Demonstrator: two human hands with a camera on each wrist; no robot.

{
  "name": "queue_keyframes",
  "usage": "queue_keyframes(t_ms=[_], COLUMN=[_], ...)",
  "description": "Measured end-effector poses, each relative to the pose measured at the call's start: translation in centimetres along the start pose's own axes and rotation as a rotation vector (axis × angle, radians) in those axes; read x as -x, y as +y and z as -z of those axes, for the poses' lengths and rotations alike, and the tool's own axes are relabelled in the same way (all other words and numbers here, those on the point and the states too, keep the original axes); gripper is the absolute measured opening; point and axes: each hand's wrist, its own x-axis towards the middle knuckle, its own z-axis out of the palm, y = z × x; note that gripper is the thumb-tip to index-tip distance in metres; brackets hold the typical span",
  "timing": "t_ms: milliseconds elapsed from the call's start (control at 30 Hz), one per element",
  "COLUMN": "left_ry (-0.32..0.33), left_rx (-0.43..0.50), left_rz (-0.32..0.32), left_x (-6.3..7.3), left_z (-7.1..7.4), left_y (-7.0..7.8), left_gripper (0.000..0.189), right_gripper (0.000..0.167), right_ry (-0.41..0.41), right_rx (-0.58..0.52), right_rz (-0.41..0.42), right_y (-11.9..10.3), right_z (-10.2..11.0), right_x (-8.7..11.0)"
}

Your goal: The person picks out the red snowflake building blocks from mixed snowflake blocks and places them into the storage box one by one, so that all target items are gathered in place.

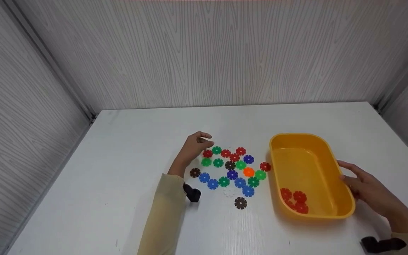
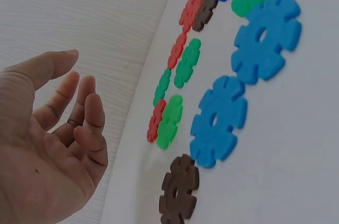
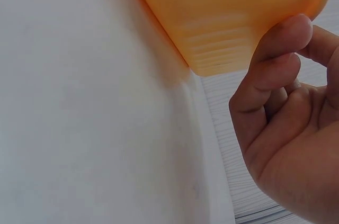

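Observation:
My left hand (image 1: 194, 146) hovers at the upper left edge of a spread of flower-shaped plastic discs, near a red disc (image 1: 207, 153). Its fingers are loosely bent, with nothing between thumb and fingertips in the left wrist view. Blue discs (image 2: 219, 122) and a brown disc (image 2: 180, 188) lie near that hand. On the right stands a yellow plastic basin (image 1: 312, 140) with several red discs (image 1: 300, 197) in its near left corner. My right hand (image 1: 370, 189) touches the basin's outer right wall with its fingertips; loosely bent fingers (image 3: 273, 78) show against it in the right wrist view.
The discs lie flat on a white table (image 1: 94, 184) in green, blue, red, brown and other colours. One orange disc (image 1: 249, 172) sits among them, and a brown disc (image 1: 240, 203) lies nearest the front. Wood-grain panels (image 1: 204, 53) enclose the back and sides.

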Motion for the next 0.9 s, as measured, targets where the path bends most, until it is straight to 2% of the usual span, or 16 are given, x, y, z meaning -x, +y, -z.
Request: queue_keyframes(t_ms=[167, 267, 533, 900], left_ry=[0.061, 0.076, 0.05, 0.019], left_rx=[-0.144, -0.214, -0.31, -0.407], left_rz=[0.057, 0.077, 0.13, 0.113], left_x=[-0.5, -0.5, -0.2, -0.3], left_z=[0.3, 0.3, 0.3, 0.2], left_y=[-0.9, -1.1, -1.4, -2.3], left_gripper=[0.037, 0.038, 0.04, 0.04], right_gripper=[0.064, 0.063, 0.059, 0.058], right_ry=[0.003, 0.005, 0.004, -0.006], right_rx=[-0.009, -0.008, -0.018, -0.023], right_rz=[-0.013, 0.004, 0.012, 0.016], right_y=[0.0, 0.1, 0.3, 0.3], right_z=[-0.1, -0.1, 0.0, 0.0], right_x=[0.0, 0.0, -0.1, -0.2])
